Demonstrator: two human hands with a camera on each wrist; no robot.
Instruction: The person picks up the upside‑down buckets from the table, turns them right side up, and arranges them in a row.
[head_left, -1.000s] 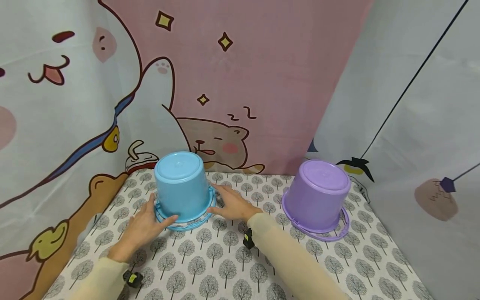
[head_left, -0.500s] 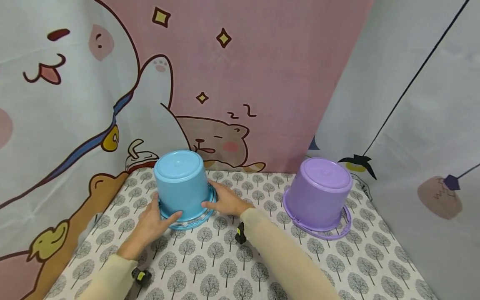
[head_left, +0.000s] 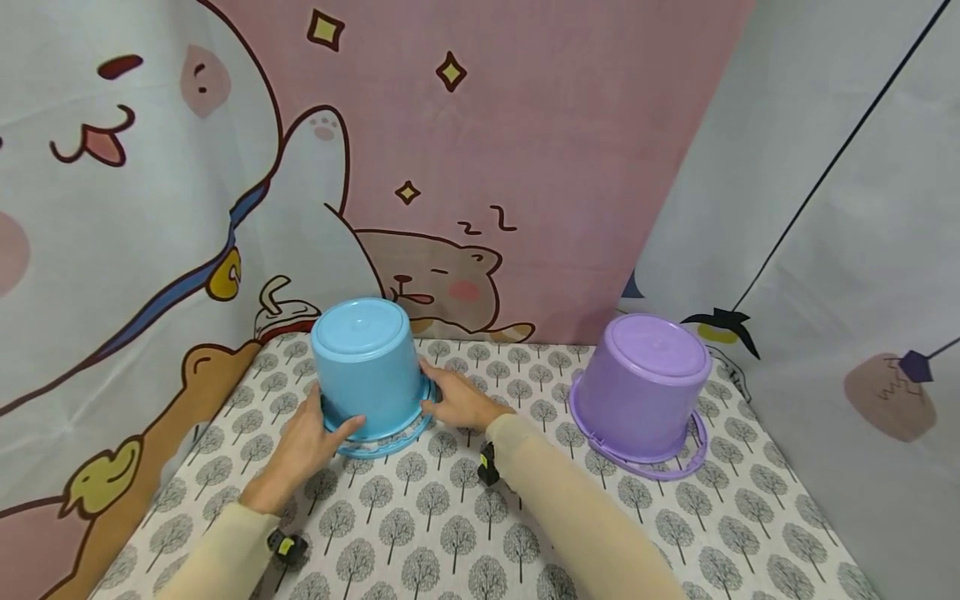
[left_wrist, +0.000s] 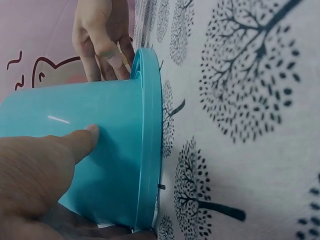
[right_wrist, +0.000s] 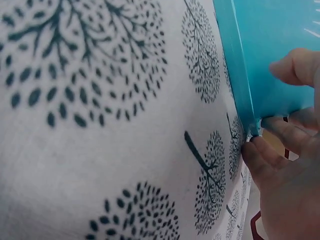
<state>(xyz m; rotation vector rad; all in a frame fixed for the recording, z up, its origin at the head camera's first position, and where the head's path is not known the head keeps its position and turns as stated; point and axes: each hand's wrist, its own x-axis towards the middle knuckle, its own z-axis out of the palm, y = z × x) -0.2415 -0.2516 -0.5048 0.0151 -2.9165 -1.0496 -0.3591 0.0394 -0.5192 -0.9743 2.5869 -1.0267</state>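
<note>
A light-blue bucket (head_left: 367, 367) stands upside down on the left half of the table, base up and rim down. My left hand (head_left: 300, 442) holds its left side, thumb on the front wall and fingers round by the rim. At its right side my right hand (head_left: 461, 398) grips low down; in the right wrist view its fingertips (right_wrist: 255, 145) are right at the rim and the thumb (right_wrist: 290, 67) lies against the wall. Part of the left fingers is hidden behind the bucket. The blue handle (head_left: 375, 452) lies along the rim.
A purple bucket (head_left: 645, 392), also upside down, stands on the right with its handle (head_left: 693, 462) lying by the rim. The table has a tree-print cloth (head_left: 457, 533). Cartoon-print curtains (head_left: 570, 167) hang behind and at both sides.
Both hands have closed in on the blue bucket: the left moved right and its thumb came up onto the wall, the right moved in at the rim. The purple bucket stays put.
</note>
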